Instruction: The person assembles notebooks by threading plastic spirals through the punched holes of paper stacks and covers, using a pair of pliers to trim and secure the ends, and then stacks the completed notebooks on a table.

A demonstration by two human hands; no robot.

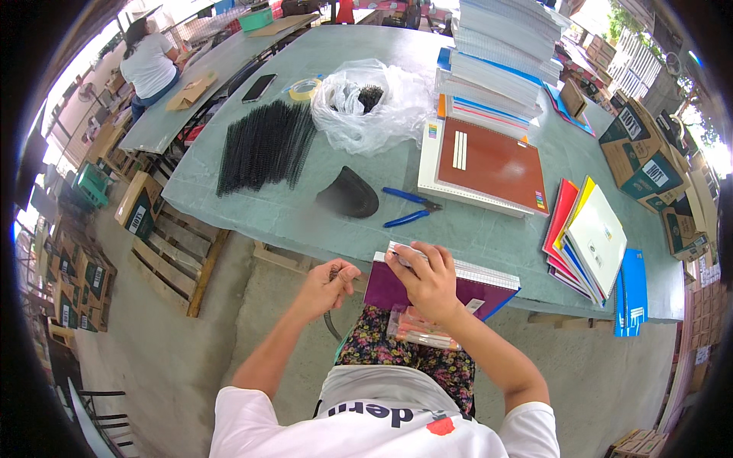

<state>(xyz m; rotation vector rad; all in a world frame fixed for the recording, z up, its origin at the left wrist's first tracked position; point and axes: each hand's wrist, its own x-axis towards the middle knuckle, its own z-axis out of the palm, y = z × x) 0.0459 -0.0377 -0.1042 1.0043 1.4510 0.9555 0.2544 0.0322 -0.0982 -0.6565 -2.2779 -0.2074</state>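
At the table's front edge my right hand (pixel 427 282) grips the top of an upright notebook (pixel 384 288) with a purple cover and white pages. Just left of it, my left hand (pixel 327 288) is closed on a dark binding coil (pixel 334 272), of which only a short part shows. A row of black binding coils (pixel 267 145) lies on the table beyond my left hand. Between the coils and the notebook are a curved black piece (pixel 349 194) and blue-handled pliers (pixel 411 208). A clear plastic bag (pixel 374 103) holds more dark coils.
Brown-covered notebooks (pixel 492 164) and a tall paper stack (pixel 504 46) stand at the back right. Coloured notebooks (pixel 592 244) lie near the right edge, with cartons (pixel 641 153) beyond. A tape roll (pixel 305 90) and phone (pixel 259 88) lie far left. Another person (pixel 149 65) sits at another table.
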